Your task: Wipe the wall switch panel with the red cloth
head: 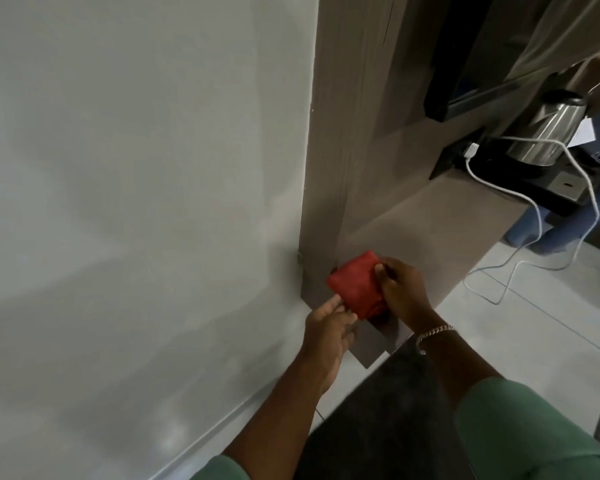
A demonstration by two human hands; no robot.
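Note:
A folded red cloth (pixel 355 284) lies at the near corner of a brown countertop (pixel 440 223), beside the white wall (pixel 136 168). My right hand (pixel 400 292) grips the cloth's right side, thumb on top. My left hand (pixel 328 329) touches the cloth's lower left edge with its fingertips. No wall switch panel shows in this view.
A steel kettle (pixel 551 133) stands on a black tray (pixel 520 171) at the counter's far end, with a black socket block (pixel 454 157) and white cables trailing to the tiled floor (pixel 534 323). A dark screen (pixel 471 64) hangs above. Someone's jeans-clad legs (pixel 568 223) stand at right.

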